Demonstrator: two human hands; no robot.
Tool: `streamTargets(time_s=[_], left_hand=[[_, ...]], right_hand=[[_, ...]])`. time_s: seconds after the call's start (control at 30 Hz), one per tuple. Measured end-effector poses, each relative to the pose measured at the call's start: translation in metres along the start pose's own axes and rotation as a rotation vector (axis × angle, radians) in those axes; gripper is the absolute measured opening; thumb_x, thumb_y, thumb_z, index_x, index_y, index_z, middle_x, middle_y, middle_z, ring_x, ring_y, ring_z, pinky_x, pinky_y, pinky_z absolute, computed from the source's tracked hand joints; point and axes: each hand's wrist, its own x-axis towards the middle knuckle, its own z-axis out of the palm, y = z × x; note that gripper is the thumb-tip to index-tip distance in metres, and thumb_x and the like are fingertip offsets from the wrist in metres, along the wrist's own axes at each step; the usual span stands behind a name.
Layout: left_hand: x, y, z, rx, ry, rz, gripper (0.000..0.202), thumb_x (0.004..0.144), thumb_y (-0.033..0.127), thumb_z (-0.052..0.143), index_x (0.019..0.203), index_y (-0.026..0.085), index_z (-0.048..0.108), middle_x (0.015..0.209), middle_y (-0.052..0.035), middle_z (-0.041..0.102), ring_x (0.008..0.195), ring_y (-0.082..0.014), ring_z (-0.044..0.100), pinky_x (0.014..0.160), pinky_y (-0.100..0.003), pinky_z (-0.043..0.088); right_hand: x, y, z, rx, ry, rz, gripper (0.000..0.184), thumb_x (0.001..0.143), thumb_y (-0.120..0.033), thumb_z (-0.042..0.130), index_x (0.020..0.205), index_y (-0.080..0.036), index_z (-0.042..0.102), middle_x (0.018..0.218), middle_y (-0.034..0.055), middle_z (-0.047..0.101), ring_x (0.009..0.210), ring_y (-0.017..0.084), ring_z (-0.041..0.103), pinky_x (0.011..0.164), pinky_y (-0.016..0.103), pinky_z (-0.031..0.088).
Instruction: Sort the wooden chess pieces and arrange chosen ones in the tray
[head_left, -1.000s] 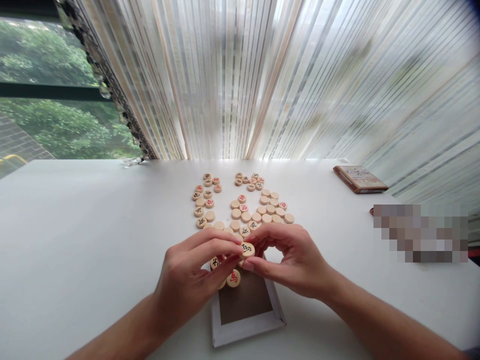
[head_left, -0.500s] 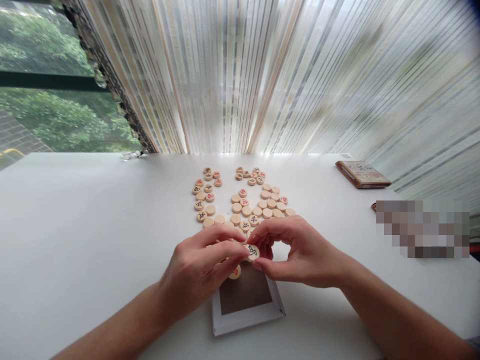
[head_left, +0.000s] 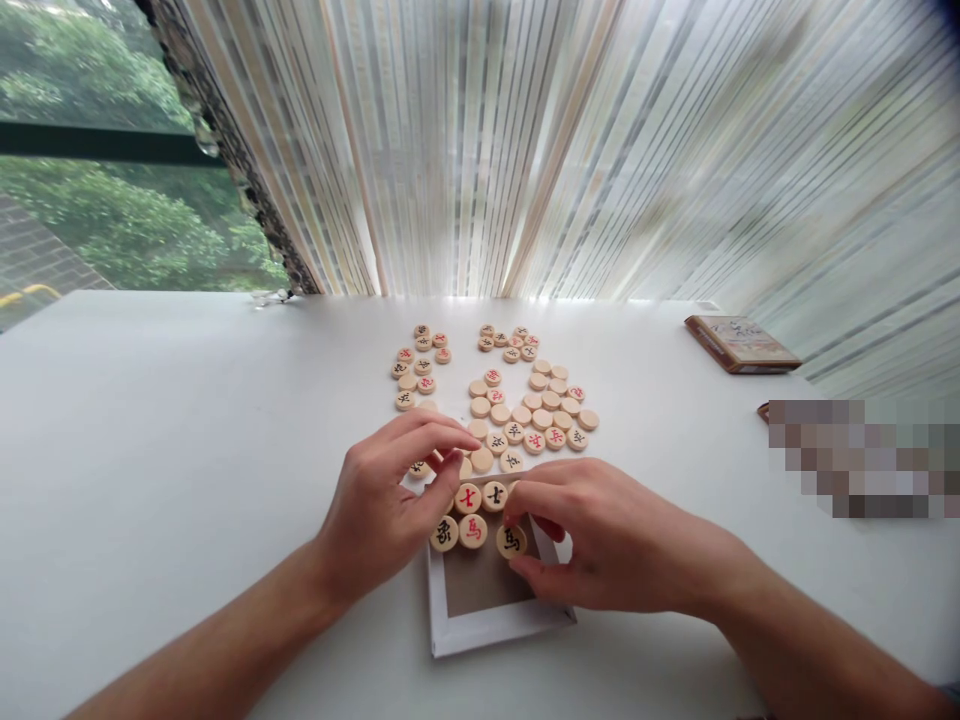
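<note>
Between the thumb and fingers of my right hand [head_left: 592,535] is a round wooden Chinese chess piece [head_left: 511,541] with a black character, inside a shallow white box [head_left: 502,628] with a brown bottom. Beside it in the box lie a red-lettered piece [head_left: 472,531] and a black-lettered piece [head_left: 444,533]. Behind them sit another red piece [head_left: 468,498] and a black one [head_left: 495,496]; fingers partly cover others in that row. My left hand [head_left: 390,500] hovers over the box's left side, thumb and fingers apart, with nothing in it.
Many loose chess pieces [head_left: 541,420], some face up and some blank side up, spread over the white table [head_left: 225,480] beyond the box. A brown flat box [head_left: 742,343] lies at the right, near a blurred object [head_left: 862,460]. Striped curtains [head_left: 450,150] hang behind the table.
The black-lettered piece, earlier between both hands, has come down into the box in my right hand. My left hand has let go and drawn back left, uncovering pieces in the box.
</note>
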Motion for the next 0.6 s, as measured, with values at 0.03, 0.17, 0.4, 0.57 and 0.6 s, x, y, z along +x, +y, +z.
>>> streamTargets(time_s=[0.03,0.17,0.4,0.57,0.6], left_hand=[[0.0,0.0,0.0,0.001,-0.004,0.008,0.025,0.089,-0.001,0.064,0.099,0.019,0.075,0.101,-0.0045,0.076,0.094,-0.0162,0.072,0.082,-0.028,0.06],[-0.001,0.002,0.0,0.002,-0.012,0.026,0.025,0.09,-0.001,0.064,0.1,0.019,0.075,0.101,-0.0047,0.075,0.094,-0.0157,0.072,0.084,-0.027,0.059],[-0.002,0.004,-0.001,0.008,-0.006,0.023,0.024,0.091,0.002,0.062,0.1,0.02,0.075,0.099,-0.0053,0.076,0.092,-0.0175,0.072,0.081,-0.03,0.06],[-0.001,0.004,0.0,0.008,-0.008,0.022,0.025,0.091,0.002,0.062,0.101,0.02,0.075,0.1,-0.0056,0.076,0.094,-0.0179,0.072,0.082,-0.03,0.06],[-0.001,0.003,0.001,0.006,-0.007,0.022,0.025,0.091,0.002,0.062,0.101,0.021,0.075,0.1,-0.0057,0.076,0.093,-0.0181,0.072,0.082,-0.03,0.06]], right_hand=[[0.0,0.0,0.001,-0.022,-0.013,0.0,0.007,0.084,-0.015,0.073,0.086,-0.017,0.067,0.073,-0.0023,0.062,0.063,0.012,0.05,0.059,0.026,0.035],[0.0,-0.003,0.004,-0.077,-0.068,0.016,0.008,0.085,-0.017,0.072,0.082,-0.017,0.065,0.073,-0.002,0.063,0.062,0.012,0.05,0.058,0.027,0.032],[0.001,-0.002,0.011,-0.179,-0.122,0.027,0.014,0.089,-0.019,0.07,0.076,-0.018,0.063,0.075,-0.0002,0.067,0.062,0.013,0.05,0.059,0.03,0.029],[0.0,0.001,0.015,-0.213,-0.091,-0.012,0.018,0.093,-0.017,0.067,0.075,-0.018,0.064,0.075,0.0004,0.068,0.061,0.012,0.049,0.058,0.032,0.026],[-0.001,0.001,0.015,-0.217,-0.085,-0.02,0.02,0.094,-0.017,0.066,0.074,-0.018,0.063,0.074,0.0003,0.067,0.06,0.012,0.049,0.058,0.032,0.025]])
